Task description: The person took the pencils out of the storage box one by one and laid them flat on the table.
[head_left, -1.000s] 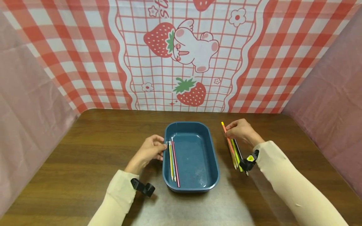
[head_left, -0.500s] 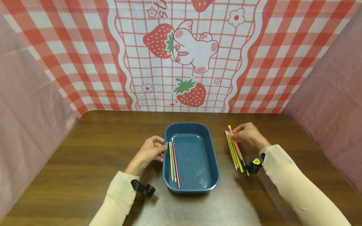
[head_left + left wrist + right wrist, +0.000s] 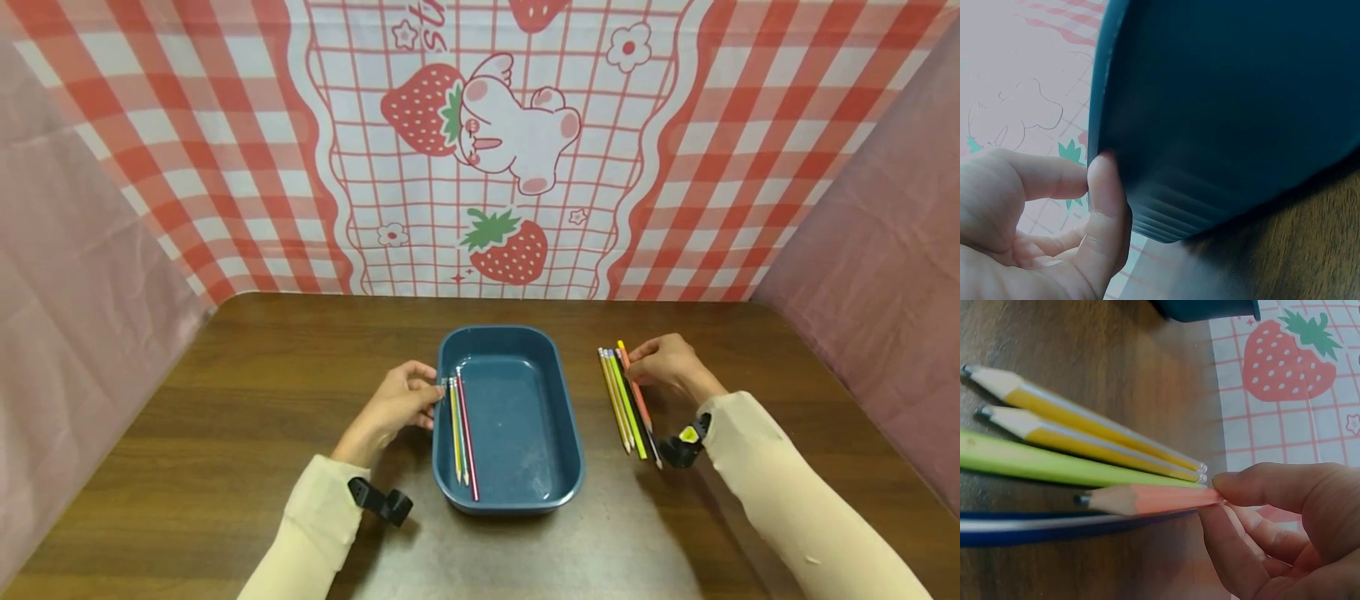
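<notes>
My left hand (image 3: 400, 397) pinches the left rim of a blue plastic bin (image 3: 517, 417) between thumb and finger; the left wrist view shows the bin wall (image 3: 1210, 112) close up. Inside, along the left side, lie a yellow pencil (image 3: 455, 442), a light-coloured pencil beside it and a dark red pencil (image 3: 468, 442). To the bin's right, my right hand (image 3: 669, 367) pinches an orange pencil (image 3: 1175, 498) near its yellow end, its sharpened tip pointing toward me. Just under it is a dark blue pencil (image 3: 1035, 529). Beside these lie a lime green pencil (image 3: 1054, 465) and two yellow-and-silver pencils (image 3: 1107, 428).
The brown wooden table (image 3: 247, 433) extends on both sides of the bin. A red-and-white strawberry cloth (image 3: 525, 208) hangs along its back edge, with pink cloth (image 3: 877, 250) at the sides.
My right hand has moved right and slightly toward me with the orange pencil, from over the yellow pencils to the right side of the row. The left hand and bin stay put.
</notes>
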Available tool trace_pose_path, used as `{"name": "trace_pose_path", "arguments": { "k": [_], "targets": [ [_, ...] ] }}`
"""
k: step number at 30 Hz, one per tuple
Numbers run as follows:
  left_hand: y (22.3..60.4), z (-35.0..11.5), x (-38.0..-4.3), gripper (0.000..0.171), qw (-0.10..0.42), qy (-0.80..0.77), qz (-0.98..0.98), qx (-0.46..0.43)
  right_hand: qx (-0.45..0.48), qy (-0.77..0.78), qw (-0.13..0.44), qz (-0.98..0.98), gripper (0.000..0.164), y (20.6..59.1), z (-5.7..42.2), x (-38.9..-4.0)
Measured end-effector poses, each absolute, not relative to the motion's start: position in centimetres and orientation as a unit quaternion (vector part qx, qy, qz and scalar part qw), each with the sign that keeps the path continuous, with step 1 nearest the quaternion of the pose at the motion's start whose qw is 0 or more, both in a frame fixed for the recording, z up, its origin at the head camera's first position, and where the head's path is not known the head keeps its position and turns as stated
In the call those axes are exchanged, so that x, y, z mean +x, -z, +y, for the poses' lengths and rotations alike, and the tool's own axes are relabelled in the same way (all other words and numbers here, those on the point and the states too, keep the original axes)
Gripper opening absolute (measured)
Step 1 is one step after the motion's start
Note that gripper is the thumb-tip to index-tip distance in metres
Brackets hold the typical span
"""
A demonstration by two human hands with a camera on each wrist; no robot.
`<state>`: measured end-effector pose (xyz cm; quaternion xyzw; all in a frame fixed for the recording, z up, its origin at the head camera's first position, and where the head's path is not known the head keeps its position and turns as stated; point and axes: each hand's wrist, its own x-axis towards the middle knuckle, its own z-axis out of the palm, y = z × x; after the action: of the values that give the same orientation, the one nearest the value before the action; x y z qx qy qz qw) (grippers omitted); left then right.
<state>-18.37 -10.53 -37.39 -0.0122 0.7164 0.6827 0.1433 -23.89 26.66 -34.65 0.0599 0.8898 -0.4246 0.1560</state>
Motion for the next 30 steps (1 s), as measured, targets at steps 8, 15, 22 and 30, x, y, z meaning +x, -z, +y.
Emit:
{"name": "trace_pose_path", "arguments": {
  "k": [8, 15, 22, 30],
  "targets": [
    [37.4, -10.5, -18.3, 0.033, 0.144, -0.685, 0.714, -0.013, 0.07, 0.431, 0.144, 0.888, 0.038, 35.4, 27.2, -24.1],
    [37.4, -10.5, -18.4, 0.033, 0.141, -0.689, 0.711, -0.008, 0.083, 0.416, 0.144, 0.894, 0.036, 35.9, 27.6, -24.2],
    [37.4, -10.4, -18.3, 0.033, 0.142, -0.686, 0.714, -0.009, 0.081, 0.422, 0.14, 0.892, 0.034, 36.6, 27.7, -24.1],
    [37.4, -10.4, -18.3, 0.033, 0.14, -0.687, 0.713, -0.007, 0.084, 0.42, 0.135, 0.894, 0.035, 36.8, 27.7, -24.2]
  ]
}}
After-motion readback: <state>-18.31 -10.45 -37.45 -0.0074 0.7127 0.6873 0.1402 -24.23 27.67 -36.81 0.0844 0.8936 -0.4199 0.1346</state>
